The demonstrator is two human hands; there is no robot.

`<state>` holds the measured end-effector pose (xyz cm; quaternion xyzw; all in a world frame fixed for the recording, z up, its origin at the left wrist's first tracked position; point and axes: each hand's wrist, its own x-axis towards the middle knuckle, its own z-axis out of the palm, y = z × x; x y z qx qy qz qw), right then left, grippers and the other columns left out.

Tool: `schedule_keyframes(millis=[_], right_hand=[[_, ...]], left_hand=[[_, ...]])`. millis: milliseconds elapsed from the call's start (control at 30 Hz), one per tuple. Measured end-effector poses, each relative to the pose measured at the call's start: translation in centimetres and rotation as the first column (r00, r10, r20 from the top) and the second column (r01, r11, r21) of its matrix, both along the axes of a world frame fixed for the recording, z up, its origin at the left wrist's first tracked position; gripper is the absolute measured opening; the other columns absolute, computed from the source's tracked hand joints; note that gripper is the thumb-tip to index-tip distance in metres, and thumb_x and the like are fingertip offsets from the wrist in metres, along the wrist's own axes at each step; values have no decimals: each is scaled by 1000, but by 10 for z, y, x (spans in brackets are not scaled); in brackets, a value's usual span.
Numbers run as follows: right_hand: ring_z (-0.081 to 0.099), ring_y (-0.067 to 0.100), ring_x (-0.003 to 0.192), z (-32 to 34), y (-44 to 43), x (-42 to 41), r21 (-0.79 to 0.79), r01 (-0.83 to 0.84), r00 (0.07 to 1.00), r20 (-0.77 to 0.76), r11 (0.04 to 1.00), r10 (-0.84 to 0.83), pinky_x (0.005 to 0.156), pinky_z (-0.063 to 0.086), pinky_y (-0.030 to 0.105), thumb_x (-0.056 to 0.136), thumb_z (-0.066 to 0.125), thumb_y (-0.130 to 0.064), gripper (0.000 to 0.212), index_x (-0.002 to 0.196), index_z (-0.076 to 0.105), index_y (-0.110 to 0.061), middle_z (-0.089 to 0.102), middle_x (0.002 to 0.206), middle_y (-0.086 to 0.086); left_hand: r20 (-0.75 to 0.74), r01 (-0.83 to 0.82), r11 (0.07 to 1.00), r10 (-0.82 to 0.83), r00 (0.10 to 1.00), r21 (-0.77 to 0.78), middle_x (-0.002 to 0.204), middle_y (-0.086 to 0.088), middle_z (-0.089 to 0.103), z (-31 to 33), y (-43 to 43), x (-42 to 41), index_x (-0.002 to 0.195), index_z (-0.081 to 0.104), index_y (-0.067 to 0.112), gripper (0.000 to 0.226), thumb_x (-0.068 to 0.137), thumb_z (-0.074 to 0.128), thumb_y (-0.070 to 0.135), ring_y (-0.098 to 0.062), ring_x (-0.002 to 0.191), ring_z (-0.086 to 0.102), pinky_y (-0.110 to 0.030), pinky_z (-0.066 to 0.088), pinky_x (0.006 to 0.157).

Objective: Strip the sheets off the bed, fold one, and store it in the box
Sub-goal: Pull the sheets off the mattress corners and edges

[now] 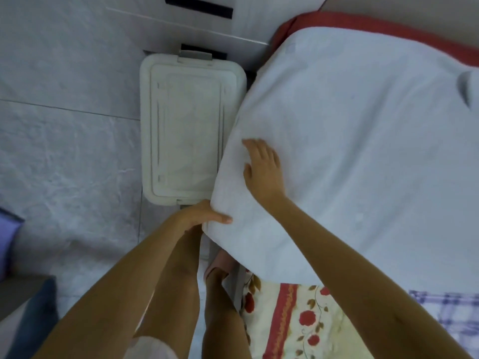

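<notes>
Head view: closed box (191, 125) beside bed (388, 24), left hand (204, 215) gripping sheet (363, 125).

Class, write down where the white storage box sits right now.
In the head view the box stands on the floor left of centre, beside the bed's white sheet, just beyond the left hand.

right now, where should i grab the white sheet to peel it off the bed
Take the white sheet at its near corner, which hangs loose beside the box. Come from the floor side, fingers under the fold and thumb on top, much as the left hand grips it. The top lies smooth and flat, probably giving the flat right hand nothing to pinch.
</notes>
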<state>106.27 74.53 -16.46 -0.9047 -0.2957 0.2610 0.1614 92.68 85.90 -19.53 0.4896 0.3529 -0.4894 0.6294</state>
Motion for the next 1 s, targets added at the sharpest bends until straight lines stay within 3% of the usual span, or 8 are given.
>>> schedule_keyframes(millis=[200,333,433,567,667,767,867,1000], right_hand=[[35,29,138,10,-101,-61,-193,-274,943,138,942,302,116,16,49,93,33,-30,52,143,39,-16,41,148,7],[21,26,143,0,-168,-66,-319,-430,861,138,845,490,111,17,61,100,20,-42,52,150,18,-28,23,156,1],[0,23,147,-1,-245,-61,-551,141,990,105,822,-99,108,7,67,95,12,-60,62,149,-8,-37,-11,157,-11],[-7,28,146,17,-293,-60,-638,658,602,126,400,-789,107,5,71,94,15,-62,69,149,-12,-32,-13,159,-7],[-5,31,146,18,-273,-72,-465,645,750,234,606,-618,110,-2,68,98,22,-54,67,152,-4,-23,-6,160,0],[-7,32,145,11,-224,-90,-320,210,971,178,924,-159,105,-8,62,98,23,-53,63,151,-3,-32,-13,157,-5],[2,33,146,-11,-233,-94,-297,-211,957,132,931,259,102,8,76,95,13,-59,59,149,2,-39,-2,159,-7],[-14,28,145,-25,-334,-72,-443,376,926,196,814,-321,105,-7,70,90,9,-69,65,144,-18,-45,-24,154,-14]], left_hand=[[68,-250,967,246,967,53,118,4,58,-9,-13,-34,130,48,17,127,19,83,68,-8,97,58,-22,47,80],[170,-356,885,318,933,300,116,0,62,-6,-33,-55,122,56,15,52,81,68,43,-13,92,62,-28,49,79],[291,-399,769,285,913,499,105,0,58,-3,-57,-55,119,56,10,28,96,51,25,-16,94,56,-28,43,78],[270,-453,614,371,888,646,105,-10,55,-8,-75,-51,114,49,4,27,99,45,26,-24,99,55,-27,38,78],[235,-442,594,396,888,672,124,-11,54,-10,-89,-57,127,45,3,48,97,43,40,-27,112,53,-28,38,84],[293,-374,669,236,926,642,123,1,53,-13,-100,-76,133,45,7,60,88,59,44,-18,112,52,-28,41,86],[234,-225,706,85,969,672,125,-2,54,-21,-110,-98,131,47,5,51,90,61,31,-20,108,54,-31,43,88],[33,-15,628,-17,999,778,126,-19,55,-19,-122,-91,127,47,3,39,94,49,24,-34,111,54,-43,43,97]])
